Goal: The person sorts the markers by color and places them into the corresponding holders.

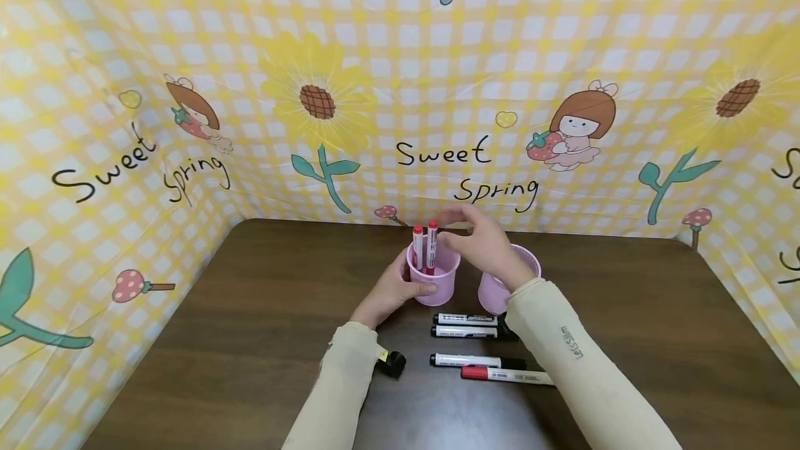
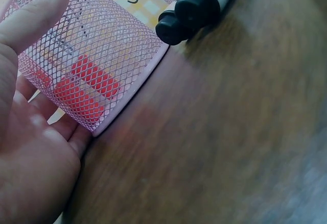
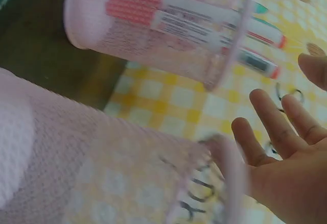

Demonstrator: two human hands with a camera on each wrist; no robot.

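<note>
My left hand (image 1: 392, 292) grips a pink mesh pen cup (image 1: 439, 289), its thumb across the front and its fingers round the far side. Two red-capped markers, one (image 1: 418, 248) beside the other (image 1: 432, 245), stand in that cup with their red caps down, as the left wrist view shows through the mesh (image 2: 94, 78). Just right of the rim is my right hand (image 1: 487, 245), fingers spread and holding nothing. In the right wrist view this hand (image 3: 291, 157) is apart from the marker ends. Below its wrist stands a second pink mesh cup (image 1: 492, 295), partly hidden by the sleeve.
In front of the cups lie several black markers (image 1: 465, 332) and a red one (image 1: 509, 376), their right ends partly behind the right sleeve. A small black object (image 1: 392, 364) is at the left wrist. Yellow checked cloth (image 1: 369, 186) hangs behind the brown table (image 1: 281, 367).
</note>
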